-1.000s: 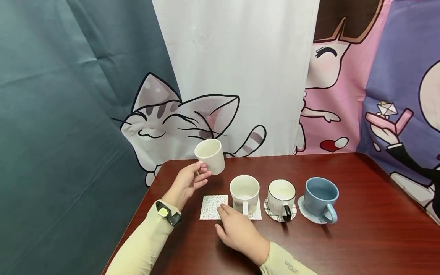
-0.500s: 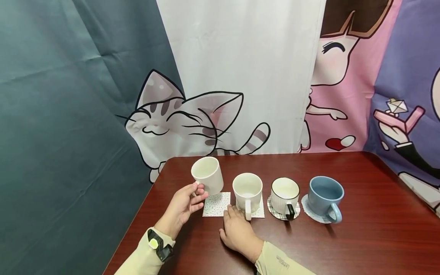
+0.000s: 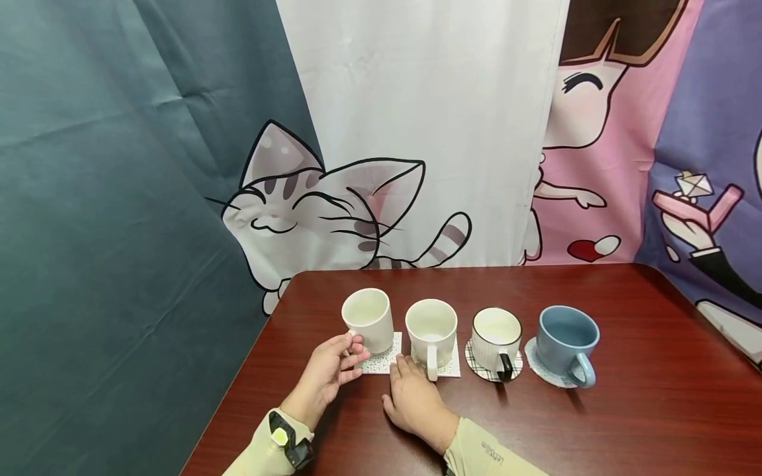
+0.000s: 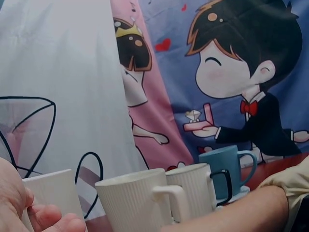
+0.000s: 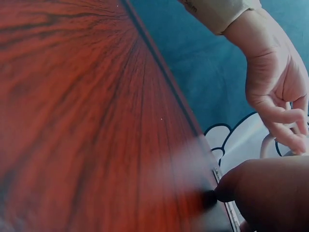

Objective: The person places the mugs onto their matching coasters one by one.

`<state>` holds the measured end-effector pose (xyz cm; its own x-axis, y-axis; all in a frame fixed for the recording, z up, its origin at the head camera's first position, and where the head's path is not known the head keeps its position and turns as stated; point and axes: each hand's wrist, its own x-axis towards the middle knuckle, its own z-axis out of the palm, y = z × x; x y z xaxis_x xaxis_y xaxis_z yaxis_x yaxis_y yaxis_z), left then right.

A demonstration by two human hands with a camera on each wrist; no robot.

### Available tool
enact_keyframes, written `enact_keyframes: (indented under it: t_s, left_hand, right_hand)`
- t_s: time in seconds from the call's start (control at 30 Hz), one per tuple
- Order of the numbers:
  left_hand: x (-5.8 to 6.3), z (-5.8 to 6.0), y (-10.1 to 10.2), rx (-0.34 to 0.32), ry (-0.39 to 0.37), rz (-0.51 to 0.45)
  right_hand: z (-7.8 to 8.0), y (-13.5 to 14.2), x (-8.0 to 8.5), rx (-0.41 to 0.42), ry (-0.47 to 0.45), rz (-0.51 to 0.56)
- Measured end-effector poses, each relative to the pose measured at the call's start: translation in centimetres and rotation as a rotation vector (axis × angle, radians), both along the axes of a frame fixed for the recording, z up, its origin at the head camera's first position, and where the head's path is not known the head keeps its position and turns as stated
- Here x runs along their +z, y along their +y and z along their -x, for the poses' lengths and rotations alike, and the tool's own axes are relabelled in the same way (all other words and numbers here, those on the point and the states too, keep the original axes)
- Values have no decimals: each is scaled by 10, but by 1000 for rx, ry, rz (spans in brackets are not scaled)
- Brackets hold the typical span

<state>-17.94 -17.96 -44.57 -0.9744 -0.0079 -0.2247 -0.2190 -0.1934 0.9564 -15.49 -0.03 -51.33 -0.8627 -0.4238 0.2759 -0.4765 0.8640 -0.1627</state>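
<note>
My left hand [image 3: 326, 373] pinches the handle of a plain white mug [image 3: 370, 320], which tilts slightly close over a speckled square coaster [image 3: 381, 365]. My right hand [image 3: 417, 400] lies palm down, fingers extended, fingertips at that coaster's right edge. Just right of those fingers, a ribbed white mug [image 3: 431, 324] stands on another square coaster [image 3: 455, 367], its handle toward me. In the left wrist view, the held mug [image 4: 55, 193] shows beside the fingers. The right wrist view has the left hand [image 5: 280, 92] at the upper right and the right thumb [image 5: 265, 188] near the table.
Further right, a white mug with black rim and handle [image 3: 495, 330] stands on a round checked coaster [image 3: 478, 372]. Beyond it is a blue mug [image 3: 565, 337] on a round pale-blue coaster [image 3: 538, 370]. The dark red wooden table [image 3: 667, 370] meets a cartoon curtain [image 3: 476, 132] behind.
My left hand has brought the white mug down from above the table's far edge to close over the left coaster. My right hand has shifted slightly right; the other mugs stay put.
</note>
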Motion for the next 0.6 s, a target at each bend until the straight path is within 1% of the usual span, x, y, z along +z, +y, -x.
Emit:
enact_keyframes:
  t_s: [0.2, 0.37, 0.5, 0.6]
  left_hand:
    - [-13, -1, 2, -11, -6, -10]
    - [-19, -2, 5, -22, -3, 1]
    - [-20, -4, 7, -29, 2, 55]
    - [-19, -5, 6, -47, 11, 134]
  right_hand:
    - [1, 0, -1, 2, -17, 11]
    - [2, 1, -1, 6, -21, 17]
    - [2, 1, 0, 9, -19, 16]
    - [0, 0, 1, 13, -11, 10]
